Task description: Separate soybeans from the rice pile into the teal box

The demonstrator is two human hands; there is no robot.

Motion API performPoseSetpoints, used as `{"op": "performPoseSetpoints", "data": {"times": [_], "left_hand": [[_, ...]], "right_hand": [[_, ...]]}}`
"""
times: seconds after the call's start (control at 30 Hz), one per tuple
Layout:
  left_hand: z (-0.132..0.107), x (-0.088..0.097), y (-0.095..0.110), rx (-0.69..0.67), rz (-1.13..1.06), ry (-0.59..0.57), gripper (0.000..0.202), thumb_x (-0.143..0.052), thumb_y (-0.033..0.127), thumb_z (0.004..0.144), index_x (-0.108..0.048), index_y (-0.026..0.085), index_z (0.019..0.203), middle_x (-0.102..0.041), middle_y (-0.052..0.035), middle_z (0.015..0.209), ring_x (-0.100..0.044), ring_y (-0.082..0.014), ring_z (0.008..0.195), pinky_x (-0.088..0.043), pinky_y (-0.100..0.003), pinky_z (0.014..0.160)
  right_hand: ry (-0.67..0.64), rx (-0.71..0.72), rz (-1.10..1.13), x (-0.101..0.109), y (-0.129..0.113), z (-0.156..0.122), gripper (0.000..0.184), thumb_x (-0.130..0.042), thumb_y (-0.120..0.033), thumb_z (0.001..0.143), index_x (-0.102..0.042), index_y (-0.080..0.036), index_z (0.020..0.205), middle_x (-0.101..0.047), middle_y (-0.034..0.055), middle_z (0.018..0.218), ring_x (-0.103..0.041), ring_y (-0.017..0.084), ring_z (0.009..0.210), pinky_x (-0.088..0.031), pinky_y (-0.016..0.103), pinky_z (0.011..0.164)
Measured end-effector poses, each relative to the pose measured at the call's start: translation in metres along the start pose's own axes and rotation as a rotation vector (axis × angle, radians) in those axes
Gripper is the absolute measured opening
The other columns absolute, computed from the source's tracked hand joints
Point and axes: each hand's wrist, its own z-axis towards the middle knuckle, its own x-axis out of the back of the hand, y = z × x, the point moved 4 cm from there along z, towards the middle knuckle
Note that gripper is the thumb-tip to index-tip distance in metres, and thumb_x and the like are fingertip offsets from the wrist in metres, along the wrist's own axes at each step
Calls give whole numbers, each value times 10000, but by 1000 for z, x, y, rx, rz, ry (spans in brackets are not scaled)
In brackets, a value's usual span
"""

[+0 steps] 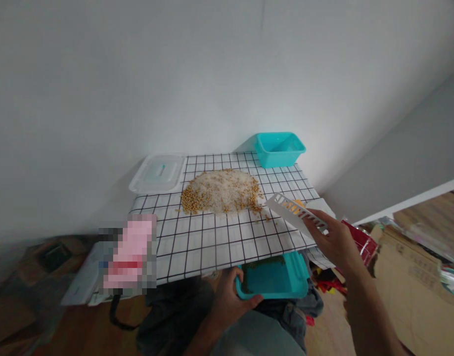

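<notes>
My left hand (229, 296) grips the left side of a teal plastic container (299, 284), held just below the table's front edge. Small dark greenish grains lie inside, along its left and far sides. My right hand (334, 240) is closed on the near end of a flat white slotted plastic piece (284, 210), tilted over the right side of the table. Left of that piece lies a pile of white rice mixed with yellow beans or kernels (225, 192), with some strays near its tip. The pile rests directly on the white checked tabletop (203, 242).
A second teal container (279, 159) stands at the back right by the wall. At the back left lies a clear plastic lid (158, 173). A blurred-out pink item (132, 247) sits at the left front corner. Cardboard (401, 267) and a red package (362, 242) are to the right.
</notes>
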Motion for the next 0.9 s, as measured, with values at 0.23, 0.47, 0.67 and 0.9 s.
{"op": "performPoseSetpoints", "data": {"times": [0.23,0.47,0.67,0.9], "left_hand": [[2,-8,5,-5,0,-6,496,-855,447,630,-478,228,867,-542,7,851,-543,-188,809,-444,-286,727],[4,-9,6,-20,-26,-39,502,-829,476,670,-434,234,863,-532,17,845,-539,-178,795,-431,-281,714],[2,-5,9,-38,-2,1,493,-835,467,660,-451,229,858,-541,9,857,-532,-184,809,-429,-287,734],[1,-4,4,-37,2,14,500,-842,483,643,-471,226,858,-561,4,856,-542,-192,812,-426,-286,730]], "right_hand": [[-17,-96,3,11,11,-33,391,-573,-438,942,-726,-183,1197,-780,64,883,-691,189,607,-536,254,527],[-68,-56,104,5,5,-49,375,-571,-413,951,-723,-171,1193,-780,95,993,-734,230,771,-576,267,586],[-86,-73,117,0,-2,-60,359,-574,-413,948,-731,-193,1183,-786,103,1006,-739,233,693,-586,287,532],[-142,0,129,-3,-17,-69,322,-570,-372,959,-735,-195,1172,-782,95,1059,-761,251,838,-623,288,605]]}}
